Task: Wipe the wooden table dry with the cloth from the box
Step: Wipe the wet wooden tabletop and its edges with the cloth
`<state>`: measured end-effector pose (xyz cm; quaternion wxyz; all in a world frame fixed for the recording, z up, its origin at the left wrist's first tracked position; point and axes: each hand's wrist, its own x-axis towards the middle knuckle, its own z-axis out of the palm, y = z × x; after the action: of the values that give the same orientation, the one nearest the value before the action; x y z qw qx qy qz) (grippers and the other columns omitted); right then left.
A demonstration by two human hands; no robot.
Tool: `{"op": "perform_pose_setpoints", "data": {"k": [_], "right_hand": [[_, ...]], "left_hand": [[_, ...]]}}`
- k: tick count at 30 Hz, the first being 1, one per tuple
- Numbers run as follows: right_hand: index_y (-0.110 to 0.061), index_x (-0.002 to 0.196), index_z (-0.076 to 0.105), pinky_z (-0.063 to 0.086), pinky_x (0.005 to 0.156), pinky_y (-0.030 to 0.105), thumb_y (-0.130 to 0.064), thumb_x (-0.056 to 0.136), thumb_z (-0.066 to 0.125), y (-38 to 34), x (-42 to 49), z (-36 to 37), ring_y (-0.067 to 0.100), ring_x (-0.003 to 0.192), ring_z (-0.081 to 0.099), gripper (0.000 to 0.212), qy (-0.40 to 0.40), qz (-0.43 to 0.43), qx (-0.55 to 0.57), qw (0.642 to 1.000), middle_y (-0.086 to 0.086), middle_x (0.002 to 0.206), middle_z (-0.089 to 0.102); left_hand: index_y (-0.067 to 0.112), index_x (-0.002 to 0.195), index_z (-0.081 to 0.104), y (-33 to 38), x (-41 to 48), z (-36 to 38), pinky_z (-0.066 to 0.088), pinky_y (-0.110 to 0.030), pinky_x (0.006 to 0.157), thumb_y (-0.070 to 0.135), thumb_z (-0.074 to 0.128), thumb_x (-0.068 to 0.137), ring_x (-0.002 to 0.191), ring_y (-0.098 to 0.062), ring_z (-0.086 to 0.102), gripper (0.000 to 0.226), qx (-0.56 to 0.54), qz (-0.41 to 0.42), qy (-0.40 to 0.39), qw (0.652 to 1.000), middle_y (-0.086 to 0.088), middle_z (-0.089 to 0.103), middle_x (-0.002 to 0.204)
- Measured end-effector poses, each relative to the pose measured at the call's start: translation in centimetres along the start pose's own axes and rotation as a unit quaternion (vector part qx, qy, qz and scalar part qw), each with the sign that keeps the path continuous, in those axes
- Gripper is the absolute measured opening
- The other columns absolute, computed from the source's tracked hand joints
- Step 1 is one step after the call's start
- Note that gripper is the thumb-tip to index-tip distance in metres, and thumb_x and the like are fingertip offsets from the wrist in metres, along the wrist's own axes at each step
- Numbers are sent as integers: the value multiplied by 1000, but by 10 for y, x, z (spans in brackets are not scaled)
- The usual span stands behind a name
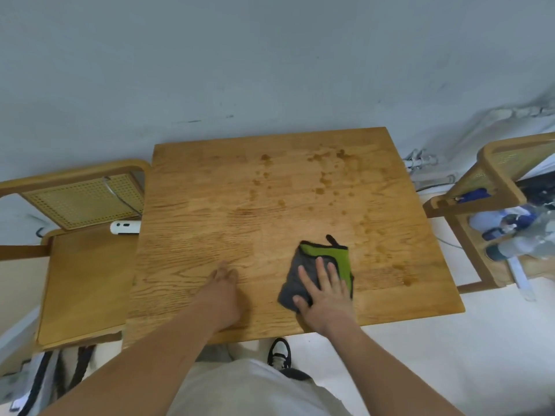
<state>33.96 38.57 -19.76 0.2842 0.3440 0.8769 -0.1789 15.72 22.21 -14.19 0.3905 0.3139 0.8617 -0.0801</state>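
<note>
A square wooden table (210,205) stands against a grey wall. Dark wet spots (322,175) dot its far half and right side. A grey and green cloth (339,259) lies flat on the near right part of the table. My right hand (326,291) presses flat on the cloth with fingers spread. My left hand (223,291) rests on the bare wood near the front edge, left of the cloth, fingers together and holding nothing. No box is visible.
A wooden chair (87,274) with a cane back stands left of the table, a white device (124,227) on it. Another chair (492,187) at the right holds bottles and clutter (516,232). A shoe (279,352) shows below the table's front edge.
</note>
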Motion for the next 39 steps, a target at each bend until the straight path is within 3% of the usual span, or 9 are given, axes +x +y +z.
{"op": "perform_pose_setpoints", "data": {"k": [2,6,10,18,24,29,33,37,39], "right_hand": [[-50,154,-23,-8,125,50,-70,100,20,26,2,-9,25,150,-34,72,3,50,10,999,-2,159,-42],[-46,156,-22,-6,125,53,-65,102,19,32,5,-4,29,152,-30,70,21,67,35,997,3,163,-37],[-42,156,-25,-9,123,58,-61,104,16,-12,5,10,34,151,-31,70,10,78,60,995,6,162,-39],[-41,151,-35,-15,119,63,-54,106,20,-127,37,-3,37,143,-44,72,-55,3,32,998,8,152,-52],[-40,147,-39,-14,120,61,-52,107,21,-158,54,-21,35,143,-44,74,-65,-3,10,998,7,150,-53],[-42,157,-24,-14,124,54,-57,105,22,-145,40,-15,31,147,-38,71,-7,-18,10,1000,5,161,-41],[-42,162,-1,-3,126,49,-61,104,30,-144,39,-20,30,155,-22,69,48,-23,15,998,4,169,-20],[-40,162,11,5,127,48,-65,102,30,-139,44,-26,30,157,-12,68,33,-39,-25,998,2,170,-10],[-39,160,26,14,126,48,-66,100,28,-134,52,-27,32,157,1,65,49,-79,-66,994,4,170,7]], "left_hand": [[19,165,1,9,-1,1,18,-46,125,29,53,102,159,-25,0,82,-9,14,-2,1000,-5,-15,172],[20,165,-2,14,0,12,16,-41,126,31,58,101,159,-25,-1,89,-21,39,11,999,-4,-21,171],[18,165,-1,3,-4,15,17,-38,127,30,58,101,159,-27,0,87,-27,51,22,998,-6,-20,171],[19,165,3,-58,6,-2,17,-36,127,33,58,101,159,-23,0,86,-59,32,38,997,-4,-16,172],[18,165,3,-100,34,-24,19,-35,126,32,55,102,159,-25,0,83,-39,52,35,997,-3,-16,172],[20,165,3,-108,61,-42,15,-46,128,26,58,99,159,-27,-10,85,2,79,46,996,-5,-23,171],[21,165,-4,-109,76,-60,11,-44,129,24,63,97,158,-26,-13,95,22,95,52,994,-4,-23,171],[12,163,-11,-108,99,-83,6,-47,129,35,72,93,158,-33,-11,111,60,56,47,995,-16,-24,169],[10,161,-16,-107,113,-91,4,-53,128,43,79,85,157,-39,-11,126,91,12,39,995,-23,-25,166]]}}
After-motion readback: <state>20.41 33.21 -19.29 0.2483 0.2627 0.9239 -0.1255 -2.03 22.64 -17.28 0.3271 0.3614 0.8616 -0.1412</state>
